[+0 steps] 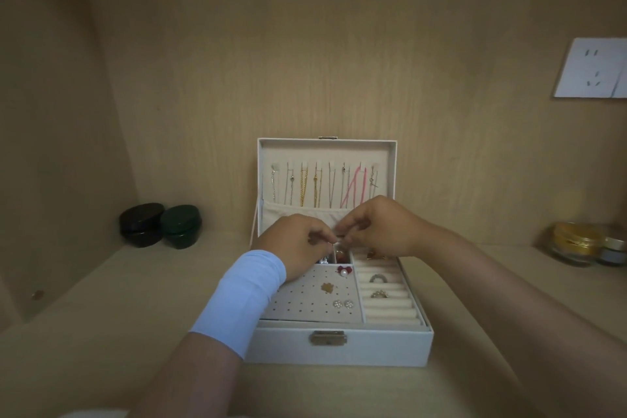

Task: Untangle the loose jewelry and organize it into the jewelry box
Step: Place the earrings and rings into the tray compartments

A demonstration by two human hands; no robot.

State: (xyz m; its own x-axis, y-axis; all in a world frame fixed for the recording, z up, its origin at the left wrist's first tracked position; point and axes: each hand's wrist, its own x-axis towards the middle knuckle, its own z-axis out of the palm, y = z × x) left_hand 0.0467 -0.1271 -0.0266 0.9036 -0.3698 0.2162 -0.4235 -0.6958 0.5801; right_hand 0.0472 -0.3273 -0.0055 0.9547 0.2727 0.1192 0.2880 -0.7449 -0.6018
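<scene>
The left hand [298, 243] and right hand [381, 231] are meeting fingertip to fingertip, both seemingly pinching a small piece [339, 241] too tiny to identify. Directly beneath them the jewelry box [373, 346] is lying open, necklaces [315, 187] hanging just beyond. Any hasty tug is going to risk tightening a tangle or dropping the piece among the rings [378, 278] nearer the right wrist.

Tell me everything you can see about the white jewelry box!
The jewelry box is white, leather-like, and sits open on a wooden shelf, brassy latch in front. Its upright lid holds hanging chains above a cloth pocket. Inside, beige lining: a holed earring panel with pearl studs on the left, ring rolls with rings on the right, small compartments behind. Above those, the left hand and right hand pinch a tiny piece, hard to make out.
</scene>
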